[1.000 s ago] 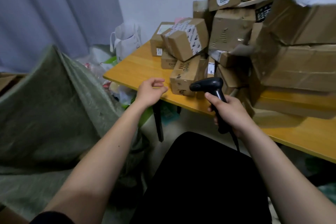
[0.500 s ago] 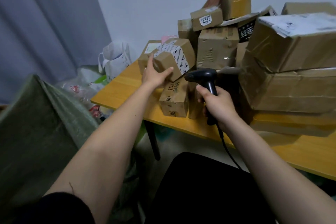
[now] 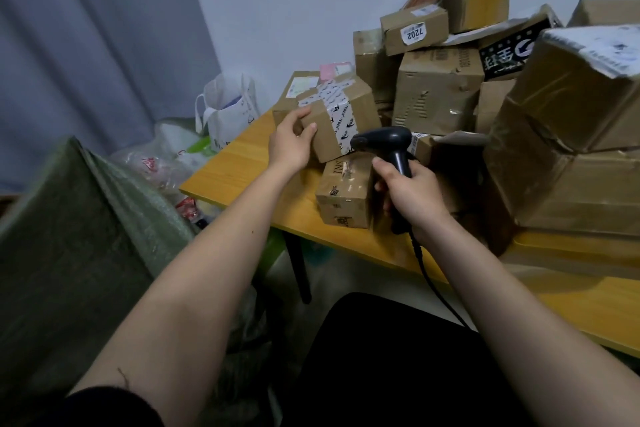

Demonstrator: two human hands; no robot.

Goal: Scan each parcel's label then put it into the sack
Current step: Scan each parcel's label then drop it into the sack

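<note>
My left hand (image 3: 290, 146) grips the near corner of a small brown cardboard parcel banded with white printed tape (image 3: 337, 120), thumb on the near face and fingers curled over its left edge. My right hand (image 3: 410, 194) is wrapped around the grip of a black corded handheld barcode scanner (image 3: 388, 146), whose head points left at that parcel and sits just beside its taped face. In my judgement the step in hand is drawing this parcel off the heap for scanning. To do it well, I would lift it clear before turning it, since it rests on a lower brown carton (image 3: 344, 194) and leans against neighbours in the stacked pile of cardboard boxes (image 3: 436, 94) on the yellow wooden table (image 3: 239, 166); a hasty pull could topple them. I cannot make out a shipping label on the visible faces, so the parcel likely needs rotating toward the scanner. The green woven sack (image 3: 76, 239) stands open at my left, below table level, well apart from the parcel.
</note>
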